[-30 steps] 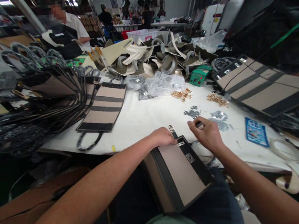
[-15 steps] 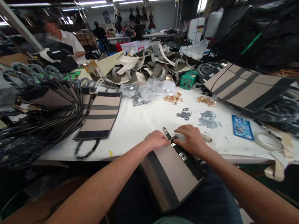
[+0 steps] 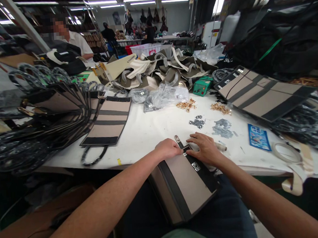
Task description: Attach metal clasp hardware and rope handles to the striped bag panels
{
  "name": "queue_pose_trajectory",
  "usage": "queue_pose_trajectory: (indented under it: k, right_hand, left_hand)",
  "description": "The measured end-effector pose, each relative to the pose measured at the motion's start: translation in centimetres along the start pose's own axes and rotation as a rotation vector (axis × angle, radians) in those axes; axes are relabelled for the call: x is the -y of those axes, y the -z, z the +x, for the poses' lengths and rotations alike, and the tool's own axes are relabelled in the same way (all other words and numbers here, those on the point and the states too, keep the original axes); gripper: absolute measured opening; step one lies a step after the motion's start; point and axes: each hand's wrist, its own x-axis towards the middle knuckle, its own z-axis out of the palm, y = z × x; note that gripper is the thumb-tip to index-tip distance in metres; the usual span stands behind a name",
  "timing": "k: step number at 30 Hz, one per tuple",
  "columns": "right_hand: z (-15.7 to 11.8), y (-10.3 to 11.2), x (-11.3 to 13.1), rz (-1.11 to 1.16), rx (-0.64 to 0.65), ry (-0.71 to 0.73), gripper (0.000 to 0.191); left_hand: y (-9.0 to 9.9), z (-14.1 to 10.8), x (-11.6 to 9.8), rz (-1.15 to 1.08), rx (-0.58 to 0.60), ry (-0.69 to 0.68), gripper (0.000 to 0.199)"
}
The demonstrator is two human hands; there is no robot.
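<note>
A beige and black bag panel (image 3: 185, 181) lies tilted across my lap, its far end resting at the table's edge. A black strap with a metal clasp plate (image 3: 177, 137) sticks out from that far end. My left hand (image 3: 168, 148) is closed in a pinch on the panel's far end, beside the strap; its fingertips are partly hidden. With fingers spread, my right hand (image 3: 204, 148) rests against the panel's black border, thumb toward the strap. A square metal plate (image 3: 196, 166) sits in the border below the right hand. Some whitish object shows partly behind the right hand.
On the white table (image 3: 148, 127) lie gold fasteners (image 3: 187, 105), grey metal plates (image 3: 222, 128), a blue packet (image 3: 258, 136) and a tape roll (image 3: 286, 152). Bag panels (image 3: 108, 119) with wrapped handles crowd the left; another panel (image 3: 265, 92) lies right. A person (image 3: 80, 44) sits behind.
The whole view has shifted slightly to the right. Both hands stay at the panel's far end, with almost no movement against it.
</note>
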Motion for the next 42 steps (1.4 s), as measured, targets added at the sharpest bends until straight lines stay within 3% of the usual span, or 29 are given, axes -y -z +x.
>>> queue_pose_trajectory:
  k: [5,9,12,16,19,20,21,24,32,39,42]
  right_hand:
    - [0.2,0.2,-2.7,0.059,-0.049,0.046,0.056]
    - [0.1,0.7,-4.7,-0.014,-0.105,-0.055,0.040]
    - [-0.3,1.5,-4.2,0.047,-0.130,-0.022,0.032]
    - [-0.4,2.5,-0.6,0.642,-0.356,-0.043,0.037]
    - [0.0,2.3,3.1,1.149,-0.535,-0.054,0.018]
    - [0.2,2.1,4.2,1.239,-0.564,-0.039,0.011]
    - [0.4,1.9,5.1,1.280,-0.571,-0.024,0.017]
    - [0.8,1.1,6.7,1.237,-0.516,-0.001,0.038]
    - [0.6,0.3,6.9,1.104,-0.353,0.102,0.036]
    - [1.2,1.1,7.6,1.000,-0.326,0.170,0.036]
    - [1.2,1.8,8.1,1.046,-0.385,0.242,0.035]
  left_hand:
    - [0.1,0.1,-0.2,-0.003,0.005,0.025,0.030]
    - [0.3,0.2,-0.4,-0.002,0.020,0.052,0.031]
    - [0.5,0.3,-0.6,-0.007,0.033,0.059,0.030]
    - [0.7,0.5,-0.7,-0.022,0.044,0.062,0.030]
    - [0.8,0.6,-0.7,-0.033,0.051,0.089,0.030]
    - [0.8,0.6,-0.8,-0.036,0.055,0.100,0.030]
    - [0.8,0.5,-0.8,-0.038,0.058,0.108,0.029]
    - [1.0,0.4,-0.8,-0.040,0.067,0.115,0.028]
    - [1.1,0.2,-0.7,-0.032,0.078,0.090,0.036]
    - [1.1,0.0,-0.5,-0.016,0.077,0.068,0.037]
    - [1.1,0.0,-0.4,-0.014,0.074,0.063,0.041]
